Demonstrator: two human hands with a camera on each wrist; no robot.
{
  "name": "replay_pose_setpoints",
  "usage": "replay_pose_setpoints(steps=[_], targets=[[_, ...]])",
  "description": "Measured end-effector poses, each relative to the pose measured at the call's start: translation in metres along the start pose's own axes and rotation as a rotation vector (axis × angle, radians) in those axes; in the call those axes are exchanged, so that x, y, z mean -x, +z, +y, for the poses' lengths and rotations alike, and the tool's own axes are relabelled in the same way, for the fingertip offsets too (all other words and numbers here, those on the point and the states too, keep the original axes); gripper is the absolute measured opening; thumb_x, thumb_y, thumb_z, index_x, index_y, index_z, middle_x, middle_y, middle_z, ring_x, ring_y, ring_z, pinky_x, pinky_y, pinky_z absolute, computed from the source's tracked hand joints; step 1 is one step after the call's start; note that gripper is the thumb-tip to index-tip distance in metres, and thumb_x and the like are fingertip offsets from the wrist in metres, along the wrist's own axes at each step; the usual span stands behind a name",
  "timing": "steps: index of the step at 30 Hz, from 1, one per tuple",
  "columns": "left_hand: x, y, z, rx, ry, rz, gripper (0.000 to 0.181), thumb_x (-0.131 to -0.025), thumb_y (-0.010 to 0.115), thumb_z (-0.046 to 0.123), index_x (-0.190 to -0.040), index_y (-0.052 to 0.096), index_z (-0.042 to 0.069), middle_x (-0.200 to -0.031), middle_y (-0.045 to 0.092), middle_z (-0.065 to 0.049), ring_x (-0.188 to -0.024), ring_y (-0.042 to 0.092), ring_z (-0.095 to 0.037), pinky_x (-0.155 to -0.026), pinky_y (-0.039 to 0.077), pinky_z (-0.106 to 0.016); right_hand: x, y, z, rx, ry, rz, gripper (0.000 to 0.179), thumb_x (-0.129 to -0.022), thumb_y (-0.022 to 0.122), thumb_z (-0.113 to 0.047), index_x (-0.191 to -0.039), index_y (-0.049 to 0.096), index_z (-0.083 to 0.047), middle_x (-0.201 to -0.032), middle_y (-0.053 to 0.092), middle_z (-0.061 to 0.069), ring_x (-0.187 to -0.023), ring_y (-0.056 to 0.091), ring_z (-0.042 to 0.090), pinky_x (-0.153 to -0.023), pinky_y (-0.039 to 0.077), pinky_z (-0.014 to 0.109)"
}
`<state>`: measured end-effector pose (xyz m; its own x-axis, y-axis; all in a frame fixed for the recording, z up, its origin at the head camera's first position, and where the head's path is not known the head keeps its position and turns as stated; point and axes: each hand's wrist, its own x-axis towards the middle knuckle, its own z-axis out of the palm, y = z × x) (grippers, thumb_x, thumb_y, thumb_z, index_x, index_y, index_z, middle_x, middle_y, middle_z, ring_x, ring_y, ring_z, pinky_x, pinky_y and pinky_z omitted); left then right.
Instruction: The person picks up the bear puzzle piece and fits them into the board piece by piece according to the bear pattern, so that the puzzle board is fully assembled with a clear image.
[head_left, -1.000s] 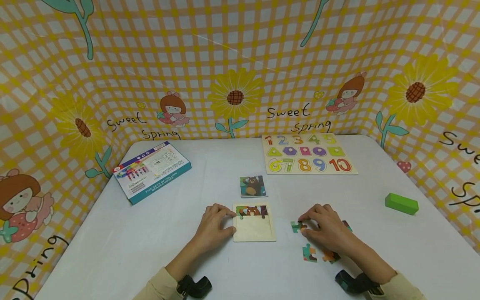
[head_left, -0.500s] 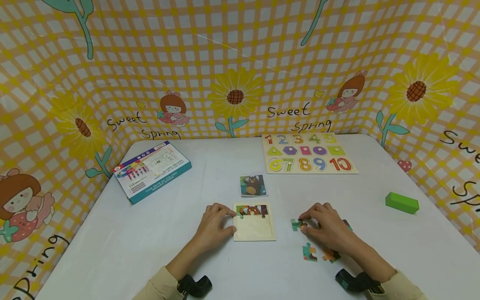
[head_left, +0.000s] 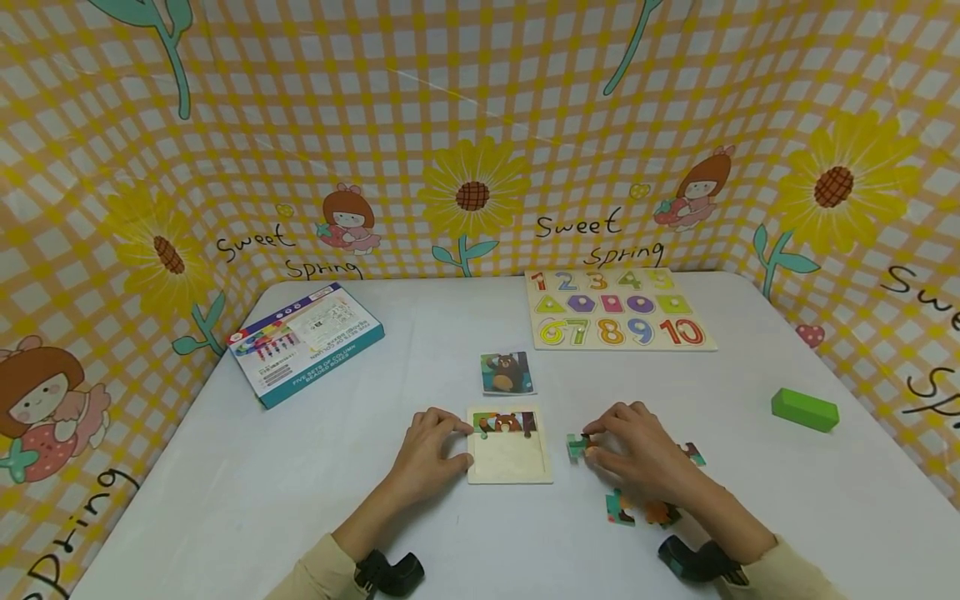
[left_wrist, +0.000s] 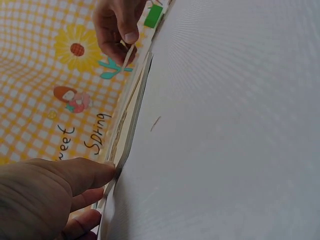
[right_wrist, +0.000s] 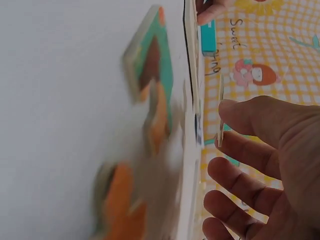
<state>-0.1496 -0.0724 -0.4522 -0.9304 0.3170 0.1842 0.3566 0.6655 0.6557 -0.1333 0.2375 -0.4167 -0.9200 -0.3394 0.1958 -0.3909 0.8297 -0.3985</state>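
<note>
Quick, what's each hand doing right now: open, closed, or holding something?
Left hand: open, touching the left edge of the wooden puzzle tray.
Right hand: closed, pinching a puzzle piece.

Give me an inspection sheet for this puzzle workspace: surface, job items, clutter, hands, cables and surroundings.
Surface: white table, with the items below lying on it.
Job items: wooden tray, bear-picture pieces along its far side, the rest bare; loose pieces to the right, some partly hidden.
Clutter: bear card beyond the tray; teal-edged box at far left; number board at far right; green block at right.
Left hand: touches the tray's left edge.
Right hand: pinches a puzzle piece beside the tray.
Cables: nothing seen.
Surroundings: checked cloth with sunflowers behind the table.
</note>
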Motion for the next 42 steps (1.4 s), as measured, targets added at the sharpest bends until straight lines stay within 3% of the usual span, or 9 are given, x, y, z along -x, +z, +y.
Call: replay_pose_setpoints(steps=[11,26,42], targets=[[0.000,0.000,0.000,0.013,0.007,-0.002,0.029,-0.077,0.073,0.015,-0.104,0.067,0.013,-0.110,0.055,-0.007,-0.108,0.044,-0.025,-0.088,0.036,-0.043,-0.021,0.005,-0.025,-0.012,0.000,0.001,0.024,-0.077,0.076,-0.024,-0.099,0.071,-0.015,-0.097,0.062,0.000,-0.093,0.044,0.018,-0.081,0.037,0.039],[-0.001,0.000,-0.001,0.006,0.003,-0.001,0.029,-0.077,0.074,0.016,-0.104,0.067,0.013,-0.110,0.055,-0.006,-0.108,0.044,-0.024,-0.089,0.036,-0.043,-0.045,0.024,-0.051,0.015,-0.096,0.041,0.024,-0.074,0.078,-0.023,-0.095,0.072,-0.013,-0.093,0.064,0.001,-0.088,0.046,0.017,-0.077,0.037,0.035],[0.000,-0.001,0.000,0.008,0.005,0.002,0.028,-0.077,0.074,0.016,-0.104,0.066,0.014,-0.110,0.054,-0.005,-0.107,0.044,-0.024,-0.089,0.036,-0.043,-0.055,0.045,-0.070,0.015,-0.106,-0.016,0.024,-0.073,0.077,-0.025,-0.094,0.072,-0.012,-0.089,0.062,0.000,-0.083,0.043,0.015,-0.074,0.033,0.031]])
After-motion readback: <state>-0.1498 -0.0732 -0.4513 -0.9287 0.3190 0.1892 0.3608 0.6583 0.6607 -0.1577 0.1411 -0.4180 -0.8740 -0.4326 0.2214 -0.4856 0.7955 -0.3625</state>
